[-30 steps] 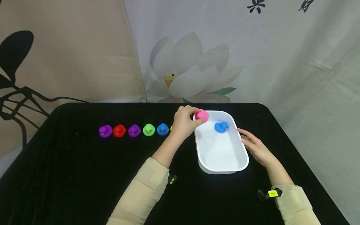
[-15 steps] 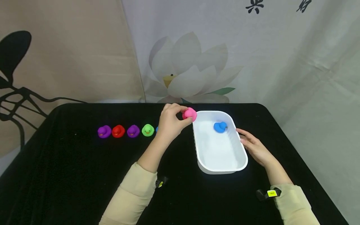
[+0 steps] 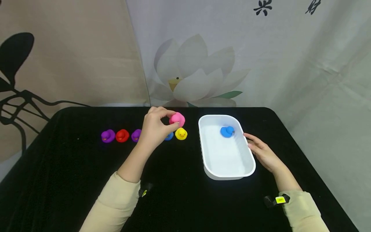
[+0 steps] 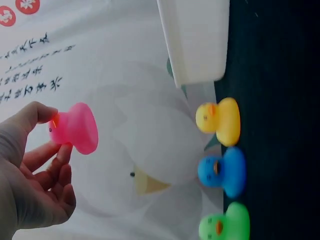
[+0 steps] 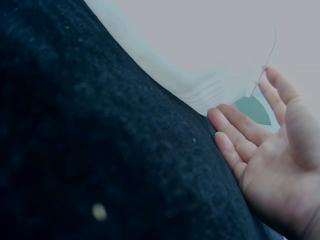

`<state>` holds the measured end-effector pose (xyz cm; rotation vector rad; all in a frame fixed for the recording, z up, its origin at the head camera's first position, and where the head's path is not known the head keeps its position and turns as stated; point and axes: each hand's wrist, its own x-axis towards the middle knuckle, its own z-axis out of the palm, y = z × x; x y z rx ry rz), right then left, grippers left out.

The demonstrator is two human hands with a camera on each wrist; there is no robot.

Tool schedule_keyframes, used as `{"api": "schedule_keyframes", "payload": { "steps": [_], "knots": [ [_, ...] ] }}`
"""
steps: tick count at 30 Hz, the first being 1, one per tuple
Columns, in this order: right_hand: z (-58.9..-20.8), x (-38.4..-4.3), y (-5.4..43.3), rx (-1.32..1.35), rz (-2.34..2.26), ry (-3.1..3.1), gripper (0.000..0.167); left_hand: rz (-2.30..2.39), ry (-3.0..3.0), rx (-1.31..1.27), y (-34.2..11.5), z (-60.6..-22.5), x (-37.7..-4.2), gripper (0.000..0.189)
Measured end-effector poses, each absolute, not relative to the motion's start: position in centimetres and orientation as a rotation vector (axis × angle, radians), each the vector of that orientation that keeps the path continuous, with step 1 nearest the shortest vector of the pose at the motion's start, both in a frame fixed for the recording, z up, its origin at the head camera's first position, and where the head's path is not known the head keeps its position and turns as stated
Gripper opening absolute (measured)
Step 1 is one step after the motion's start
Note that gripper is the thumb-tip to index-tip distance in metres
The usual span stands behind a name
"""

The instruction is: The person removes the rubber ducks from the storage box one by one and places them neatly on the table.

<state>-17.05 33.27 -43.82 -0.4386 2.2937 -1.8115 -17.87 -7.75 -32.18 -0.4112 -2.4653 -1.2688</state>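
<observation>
My left hand point(image 3: 154, 128) pinches a pink rubber duck point(image 3: 178, 119) between thumb and fingers. In the left wrist view the pink duck is held well above the table, apart from the yellow duck point(image 4: 222, 121), blue duck point(image 4: 223, 172) and green duck point(image 4: 227, 224). The head view has my left hand hiding the green one. My right hand point(image 3: 265, 154), fingers extended, rests its fingertips at the right side of a white plastic tub point(image 3: 227, 161). Inside the tub, toward its far end, sits another blue duck point(image 3: 227, 131).
Left of my left hand, the row of ducks continues with a purple duck point(image 3: 136, 135), a red duck point(image 3: 122, 135) and another purple duck point(image 3: 108, 136). A black cloth point(image 3: 72, 180) covers the table. A printed curtain point(image 3: 304, 71) hangs behind its far edge.
My left hand has carried the pink duck leftward, from over the tub's left rim to above the row, uncovering the yellow duck. My right hand stays at the tub.
</observation>
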Motion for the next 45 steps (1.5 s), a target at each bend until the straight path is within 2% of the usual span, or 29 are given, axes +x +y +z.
{"api": "schedule_keyframes", "payload": {
  "steps": [20,45],
  "knots": [
    [-43.8,-17.0,33.4,-0.443,-1.838,2.280,0.047,-1.157,-2.492,-0.347,-15.4,-33.1,-16.6,0.030],
    [-43.9,-17.0,33.3,-0.440,-1.829,2.298,0.048,-1.047,-2.521,-0.013,-25.1,-34.1,-16.5,0.032]
  ]
}}
